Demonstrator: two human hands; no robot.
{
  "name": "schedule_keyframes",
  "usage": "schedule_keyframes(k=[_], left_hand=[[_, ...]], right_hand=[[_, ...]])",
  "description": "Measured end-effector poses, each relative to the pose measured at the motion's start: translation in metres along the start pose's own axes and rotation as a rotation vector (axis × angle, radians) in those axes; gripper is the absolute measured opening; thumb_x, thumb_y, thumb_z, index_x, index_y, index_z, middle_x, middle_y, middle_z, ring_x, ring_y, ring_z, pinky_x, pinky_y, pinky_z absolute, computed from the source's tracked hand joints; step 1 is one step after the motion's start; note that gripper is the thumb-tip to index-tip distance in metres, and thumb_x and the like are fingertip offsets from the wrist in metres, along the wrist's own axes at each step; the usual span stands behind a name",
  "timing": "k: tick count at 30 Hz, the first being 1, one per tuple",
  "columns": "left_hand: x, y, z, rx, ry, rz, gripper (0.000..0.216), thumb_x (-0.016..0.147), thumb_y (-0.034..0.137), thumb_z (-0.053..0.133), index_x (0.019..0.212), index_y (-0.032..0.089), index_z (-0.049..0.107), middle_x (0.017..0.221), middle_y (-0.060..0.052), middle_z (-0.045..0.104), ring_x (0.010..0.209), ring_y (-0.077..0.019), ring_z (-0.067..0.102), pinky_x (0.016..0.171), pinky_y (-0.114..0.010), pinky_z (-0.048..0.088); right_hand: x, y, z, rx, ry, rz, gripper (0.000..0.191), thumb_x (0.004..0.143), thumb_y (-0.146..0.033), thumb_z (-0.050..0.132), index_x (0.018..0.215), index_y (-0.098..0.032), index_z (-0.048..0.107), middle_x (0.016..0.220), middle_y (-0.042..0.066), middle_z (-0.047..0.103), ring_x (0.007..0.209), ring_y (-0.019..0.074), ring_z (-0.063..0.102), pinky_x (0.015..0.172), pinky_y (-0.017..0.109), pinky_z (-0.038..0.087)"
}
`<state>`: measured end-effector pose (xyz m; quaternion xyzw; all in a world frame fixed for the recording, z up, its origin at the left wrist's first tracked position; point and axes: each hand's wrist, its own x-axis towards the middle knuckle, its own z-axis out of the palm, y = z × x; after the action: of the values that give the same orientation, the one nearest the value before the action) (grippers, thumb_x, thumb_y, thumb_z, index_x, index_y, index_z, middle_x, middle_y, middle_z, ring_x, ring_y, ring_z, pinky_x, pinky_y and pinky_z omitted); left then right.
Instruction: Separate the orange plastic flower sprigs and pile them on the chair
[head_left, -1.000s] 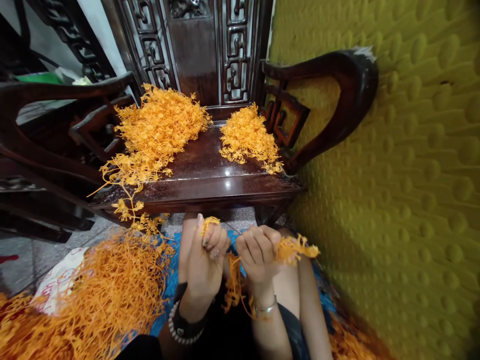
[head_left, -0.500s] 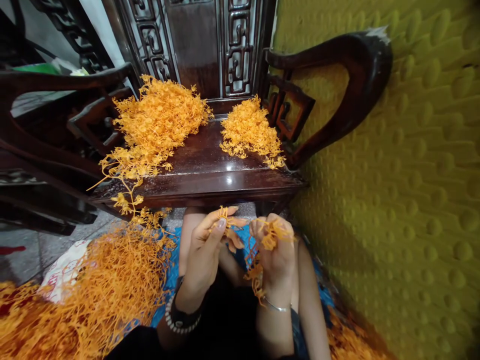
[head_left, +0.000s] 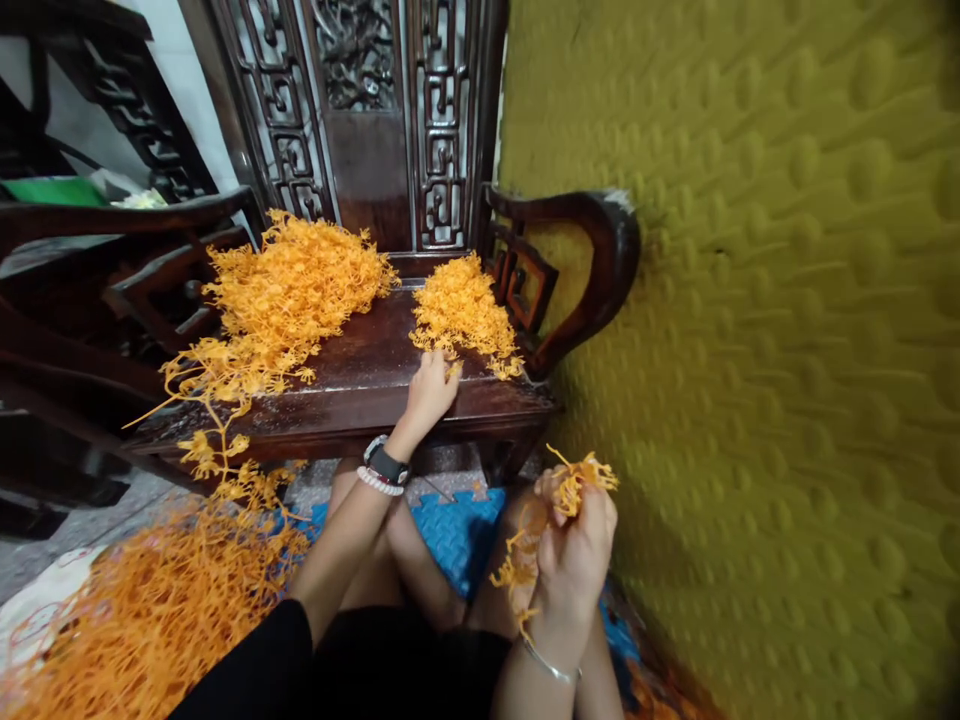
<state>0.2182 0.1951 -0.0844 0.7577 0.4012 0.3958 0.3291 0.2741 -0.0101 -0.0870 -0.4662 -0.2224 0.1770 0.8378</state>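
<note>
My left hand (head_left: 435, 388) reaches over the front edge of the chair seat, at the near side of the smaller pile of orange plastic flower pieces (head_left: 465, 305). Its fingers are closed, and a bit of orange plastic flower piece (head_left: 453, 370) shows by the thumb side. My right hand (head_left: 577, 540) is raised above my right thigh, closed around an orange plastic flower stem (head_left: 581, 482). Part of that stem dangles to the left, down toward the wrist. The larger pile of orange flower pieces (head_left: 300, 285) lies on the left of the seat.
A dark carved wooden chair (head_left: 360, 365) stands in front, its curved arm (head_left: 619, 250) beside the yellow padded wall (head_left: 750, 350). A big heap of orange stems (head_left: 172, 600) sits at lower left. Blue foam mat (head_left: 457, 535) covers floor between my legs.
My left hand has moved from beside my right hand forward to the smaller pile. My right hand, still gripping the stem, now appears lower and slightly right. The view has shifted.
</note>
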Motion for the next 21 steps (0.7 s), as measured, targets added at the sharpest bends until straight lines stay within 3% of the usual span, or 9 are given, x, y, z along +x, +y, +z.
schedule_keyframes(k=[6, 8, 12, 14, 17, 19, 21], left_hand=[[0.017, -0.022, 0.017, -0.028, -0.003, -0.017, 0.054, 0.071, 0.014, 0.072, 0.122, 0.010, 0.053, 0.125, -0.021, 0.052, 0.097, -0.0261, 0.064, 0.082, -0.037, 0.052], [0.017, -0.027, 0.014, -0.058, -0.049, 0.025, 0.047, 0.074, 0.014, 0.069, 0.120, 0.014, 0.058, 0.128, -0.016, 0.054, 0.106, -0.0244, 0.062, 0.081, -0.032, 0.053], [0.017, -0.028, 0.011, -0.060, -0.126, 0.095, 0.024, 0.086, 0.016, 0.054, 0.103, 0.020, 0.070, 0.121, -0.007, 0.065, 0.116, -0.0208, 0.058, 0.098, -0.032, 0.045], [0.017, -0.026, 0.011, -0.031, -0.132, 0.087, 0.024, 0.090, 0.022, 0.052, 0.104, 0.020, 0.070, 0.120, -0.007, 0.067, 0.117, -0.0223, 0.057, 0.104, -0.036, 0.040], [0.017, -0.026, 0.012, 0.013, -0.134, 0.062, 0.036, 0.081, 0.033, 0.066, 0.114, 0.017, 0.066, 0.125, -0.011, 0.064, 0.121, -0.0294, 0.053, 0.105, -0.043, 0.038], [0.016, -0.027, 0.011, 0.017, -0.133, 0.052, 0.047, 0.074, 0.028, 0.073, 0.117, 0.016, 0.063, 0.125, -0.013, 0.064, 0.121, -0.0310, 0.053, 0.102, -0.043, 0.040], [0.016, -0.030, 0.011, -0.006, -0.129, 0.047, 0.044, 0.072, 0.020, 0.071, 0.115, 0.017, 0.062, 0.121, -0.010, 0.066, 0.116, -0.0276, 0.057, 0.098, -0.039, 0.044]], right_hand=[[0.010, 0.000, -0.011, 0.039, 0.076, 0.020, 0.045, 0.074, -0.048, 0.070, 0.055, -0.020, 0.041, 0.046, -0.007, 0.032, 0.044, 0.0069, 0.027, 0.039, 0.020, 0.022], [0.013, 0.000, -0.008, 0.029, 0.092, 0.046, 0.044, 0.072, -0.049, 0.071, 0.056, -0.019, 0.044, 0.048, -0.007, 0.033, 0.044, 0.0059, 0.025, 0.039, 0.019, 0.020], [0.012, 0.004, 0.002, -0.025, 0.057, 0.117, 0.039, 0.072, -0.050, 0.071, 0.063, -0.017, 0.050, 0.053, -0.006, 0.036, 0.047, 0.0056, 0.024, 0.042, 0.020, 0.020], [0.009, 0.007, 0.007, -0.057, 0.006, 0.135, 0.040, 0.073, -0.051, 0.070, 0.065, -0.017, 0.051, 0.056, -0.005, 0.038, 0.049, 0.0061, 0.024, 0.044, 0.020, 0.022], [0.004, 0.011, 0.012, -0.113, -0.048, 0.122, 0.043, 0.075, -0.053, 0.068, 0.062, -0.017, 0.046, 0.058, -0.005, 0.037, 0.051, 0.0065, 0.025, 0.046, 0.021, 0.023], [0.002, 0.013, 0.014, -0.150, -0.064, 0.096, 0.046, 0.075, -0.053, 0.067, 0.059, -0.018, 0.042, 0.057, -0.005, 0.033, 0.052, 0.0066, 0.024, 0.047, 0.020, 0.022], [0.002, 0.014, 0.016, -0.187, -0.093, 0.077, 0.048, 0.076, -0.054, 0.066, 0.058, -0.018, 0.039, 0.056, -0.006, 0.030, 0.052, 0.0069, 0.024, 0.047, 0.020, 0.022]])
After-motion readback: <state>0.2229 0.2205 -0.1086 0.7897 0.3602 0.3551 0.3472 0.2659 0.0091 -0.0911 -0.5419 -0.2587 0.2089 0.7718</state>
